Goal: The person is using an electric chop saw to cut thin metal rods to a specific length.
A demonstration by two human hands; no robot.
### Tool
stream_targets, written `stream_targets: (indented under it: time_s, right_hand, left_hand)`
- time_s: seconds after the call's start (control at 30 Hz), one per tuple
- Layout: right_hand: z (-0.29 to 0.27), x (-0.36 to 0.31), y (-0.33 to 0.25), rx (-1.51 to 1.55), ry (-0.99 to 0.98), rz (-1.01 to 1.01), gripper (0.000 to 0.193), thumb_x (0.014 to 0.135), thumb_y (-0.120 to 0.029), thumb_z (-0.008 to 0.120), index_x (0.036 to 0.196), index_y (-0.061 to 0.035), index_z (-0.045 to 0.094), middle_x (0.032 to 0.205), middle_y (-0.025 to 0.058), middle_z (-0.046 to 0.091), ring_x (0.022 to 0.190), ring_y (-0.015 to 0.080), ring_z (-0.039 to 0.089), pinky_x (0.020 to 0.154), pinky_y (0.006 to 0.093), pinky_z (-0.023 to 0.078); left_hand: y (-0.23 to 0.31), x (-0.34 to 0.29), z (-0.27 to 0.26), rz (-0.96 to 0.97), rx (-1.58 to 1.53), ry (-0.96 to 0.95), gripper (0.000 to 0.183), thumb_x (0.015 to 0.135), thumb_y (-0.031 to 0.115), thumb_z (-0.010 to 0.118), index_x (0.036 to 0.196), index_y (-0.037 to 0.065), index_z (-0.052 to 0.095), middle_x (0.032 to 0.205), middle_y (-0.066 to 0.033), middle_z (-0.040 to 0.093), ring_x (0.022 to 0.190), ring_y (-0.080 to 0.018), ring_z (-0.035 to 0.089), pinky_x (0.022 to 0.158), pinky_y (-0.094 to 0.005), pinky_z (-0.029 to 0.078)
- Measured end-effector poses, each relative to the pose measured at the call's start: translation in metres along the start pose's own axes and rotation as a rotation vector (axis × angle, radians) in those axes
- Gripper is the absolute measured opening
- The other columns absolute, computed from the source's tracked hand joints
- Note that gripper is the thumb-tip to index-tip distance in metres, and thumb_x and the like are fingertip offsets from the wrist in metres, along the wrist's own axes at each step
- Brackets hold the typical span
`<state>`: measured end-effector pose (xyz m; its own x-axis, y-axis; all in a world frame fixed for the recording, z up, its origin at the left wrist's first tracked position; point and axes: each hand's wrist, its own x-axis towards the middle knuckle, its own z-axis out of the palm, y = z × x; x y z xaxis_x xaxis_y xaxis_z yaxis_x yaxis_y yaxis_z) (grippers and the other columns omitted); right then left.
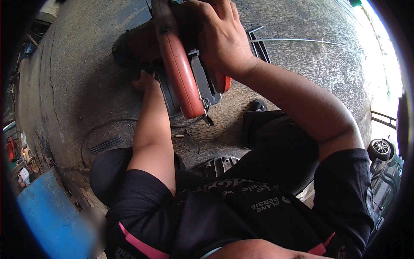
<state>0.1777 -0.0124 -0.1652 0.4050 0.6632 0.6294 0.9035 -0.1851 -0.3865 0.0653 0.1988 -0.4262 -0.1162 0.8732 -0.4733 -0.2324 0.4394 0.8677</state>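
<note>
A cut-off saw (179, 71) with a long red curved guard and a dark cylindrical motor stands on the floor in front of me. My right hand (224, 43) reaches over its upper right side, fingers curled over the machine; the fingertips are partly hidden and cut off by the upper edge. Below the motor, in its shadow, my left hand (145, 81) is at the left edge of the grey metal base (170, 99). Its fingers look bent inward, and what they hold cannot be made out. A red round part (226, 84) shows right of the guard.
A thin metal rod (302, 40) and a dark metal frame (259, 48) lie right of the saw. Short dark bars (106, 144) and a cable (84, 146) lie at left. A blue panel (56, 211) stands lower left; a car (386, 172) is at far right.
</note>
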Motion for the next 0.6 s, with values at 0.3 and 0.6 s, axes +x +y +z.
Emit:
stream_targets:
  time_s: [0.3,0.6]
  right_hand:
    - [0.008,-0.015,0.001,0.002,0.020,-0.034,0.047,0.076,-0.005,0.055,0.122,-0.0049,0.046,0.116,0.0210,0.047,0.116,0.0417,0.041,0.105,0.0511,0.027]
    - [0.008,-0.025,-0.001,0.028,0.042,-0.065,0.041,0.076,-0.001,0.048,0.117,-0.0044,0.050,0.113,0.0160,0.052,0.115,0.0354,0.044,0.107,0.0501,0.026]
  left_hand:
    - [-0.011,0.015,-0.004,-0.037,-0.003,-0.030,0.054,0.085,-0.001,0.055,0.132,0.006,0.030,0.119,-0.0240,0.049,0.095,-0.0384,0.061,0.074,-0.0517,0.057]
    - [-0.016,0.019,-0.003,-0.099,-0.061,-0.063,0.061,0.086,0.001,0.056,0.138,0.013,0.025,0.125,-0.0244,0.045,0.099,-0.0395,0.060,0.077,-0.0526,0.055]
